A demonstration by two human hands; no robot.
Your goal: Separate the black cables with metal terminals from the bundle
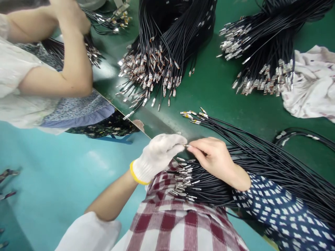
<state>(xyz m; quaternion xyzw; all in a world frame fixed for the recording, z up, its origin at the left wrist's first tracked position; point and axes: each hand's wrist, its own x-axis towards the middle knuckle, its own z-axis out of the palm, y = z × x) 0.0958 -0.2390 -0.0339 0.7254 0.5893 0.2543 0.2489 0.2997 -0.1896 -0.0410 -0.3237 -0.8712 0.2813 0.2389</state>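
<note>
My left hand, in a white knitted glove with a yellow cuff, pinches the small metal end of a black cable. Bare-fingered, my right hand grips the same cable just behind that end, so the fingertips of both hands nearly meet. Below my right hand a thick bundle of black cables lies along the table edge, its silver connectors pointing left over my checked apron. Above it, a smaller group of cables ends in silver connectors with yellowish parts.
A large heap of black cables lies on the green table. Another bundle rests at upper right beside a crumpled white cloth. A coiled cable lies at right. At upper left, a co-worker's arms are over more cables.
</note>
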